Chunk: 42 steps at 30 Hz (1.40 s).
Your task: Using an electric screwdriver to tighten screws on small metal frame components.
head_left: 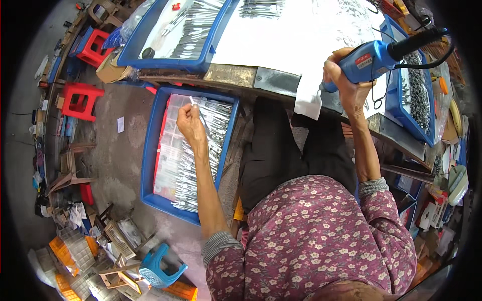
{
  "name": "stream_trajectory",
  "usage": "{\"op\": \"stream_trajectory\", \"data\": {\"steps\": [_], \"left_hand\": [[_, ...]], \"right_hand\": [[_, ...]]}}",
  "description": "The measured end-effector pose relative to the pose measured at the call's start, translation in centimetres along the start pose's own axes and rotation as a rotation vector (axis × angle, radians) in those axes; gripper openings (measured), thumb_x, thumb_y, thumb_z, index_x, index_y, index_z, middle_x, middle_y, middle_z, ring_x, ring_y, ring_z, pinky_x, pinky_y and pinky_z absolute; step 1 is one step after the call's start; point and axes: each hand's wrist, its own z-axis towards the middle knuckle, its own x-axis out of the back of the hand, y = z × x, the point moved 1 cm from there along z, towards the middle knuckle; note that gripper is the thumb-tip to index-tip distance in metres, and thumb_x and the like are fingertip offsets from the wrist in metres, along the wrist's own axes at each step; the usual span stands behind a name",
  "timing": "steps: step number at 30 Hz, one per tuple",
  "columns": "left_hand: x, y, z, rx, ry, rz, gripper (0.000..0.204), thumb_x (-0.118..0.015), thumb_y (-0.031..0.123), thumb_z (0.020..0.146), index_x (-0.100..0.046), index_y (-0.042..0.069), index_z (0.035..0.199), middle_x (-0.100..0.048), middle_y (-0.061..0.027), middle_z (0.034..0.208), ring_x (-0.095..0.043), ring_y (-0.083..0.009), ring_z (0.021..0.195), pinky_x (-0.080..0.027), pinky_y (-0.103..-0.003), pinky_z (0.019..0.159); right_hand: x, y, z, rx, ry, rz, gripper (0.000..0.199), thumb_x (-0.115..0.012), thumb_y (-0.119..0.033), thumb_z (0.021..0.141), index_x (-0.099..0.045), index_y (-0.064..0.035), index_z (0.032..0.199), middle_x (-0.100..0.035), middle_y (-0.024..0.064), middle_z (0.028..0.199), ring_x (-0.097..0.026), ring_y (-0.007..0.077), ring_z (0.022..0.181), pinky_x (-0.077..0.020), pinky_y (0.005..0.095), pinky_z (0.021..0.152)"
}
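Note:
My left hand (191, 124) is closed in a pinch over the low blue bin (149, 150) on my left. A slender pale metal piece (193, 102) sticks up from its fingertips. Below that hand, many similar long silver pieces (187, 181) lie in the bin beside a clear plastic sheet or box. My right hand (346, 85) is wrapped round a blue electric screwdriver (362, 62) above the table's front edge. The tool's tip points left and down, near a white cloth or paper (308, 98) hanging over that edge.
A blue tray (207, 60) of silver pieces stands at the table's far left. Another blue tray (431, 113) holds small dark parts on the right. A black cord (432, 65) trails from the tool. Red stools (80, 102) and a blue stool (161, 268) stand on the floor.

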Motion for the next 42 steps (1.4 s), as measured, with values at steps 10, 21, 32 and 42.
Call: {"op": "stream_trajectory", "data": {"steps": [10, 21, 32, 42], "left_hand": [[-0.8, -4.1, 1.6, 0.129, 0.087, 0.469, 0.034, -0.059, 0.01, 0.072, -0.047, -0.002, 0.101, -0.058, -0.0203, 0.078, -0.057, -0.0326, 0.075, -0.042, -0.039, 0.071], [-3.7, 5.3, -0.5, -0.361, 0.05, 0.368, 0.017, -0.047, 0.001, 0.079, -0.048, -0.003, 0.096, -0.053, -0.0189, 0.088, -0.054, -0.0303, 0.077, -0.044, -0.036, 0.068], [-24.4, 12.4, 8.8, -0.964, -0.391, 0.406, 0.016, -0.05, 0.003, 0.075, -0.058, 0.005, 0.088, -0.054, -0.0148, 0.084, -0.05, -0.0312, 0.083, -0.04, -0.04, 0.075], [-29.6, 9.5, 10.6, -1.027, -0.423, 0.719, 0.018, -0.054, 0.003, 0.07, -0.056, 0.009, 0.086, -0.048, -0.0101, 0.089, -0.045, -0.0272, 0.091, -0.037, -0.044, 0.074]], "right_hand": [[0.0, 0.9, -0.1, -0.051, 0.031, -0.041, 0.015, -0.059, 0.005, 0.065, -0.055, -0.002, 0.078, -0.056, 0.0039, 0.06, -0.054, 0.0091, 0.05, -0.0436, 0.0213, 0.045], [0.3, 1.9, 0.1, 0.016, -0.042, -0.007, 0.026, -0.059, 0.01, 0.064, -0.051, -0.0006, 0.086, -0.055, 0.0062, 0.061, -0.054, 0.0108, 0.05, -0.0438, 0.023, 0.044], [0.8, 1.8, -0.2, -0.017, -0.087, 0.0, 0.025, -0.059, 0.007, 0.066, -0.049, -0.0018, 0.087, -0.055, 0.0061, 0.063, -0.054, 0.0113, 0.052, -0.0442, 0.0234, 0.046], [1.5, 2.1, -0.2, 0.069, -0.115, -0.04, 0.029, -0.058, 0.01, 0.066, -0.045, -0.0018, 0.088, -0.056, 0.007, 0.065, -0.055, 0.0103, 0.055, -0.0447, 0.0225, 0.048]]}}
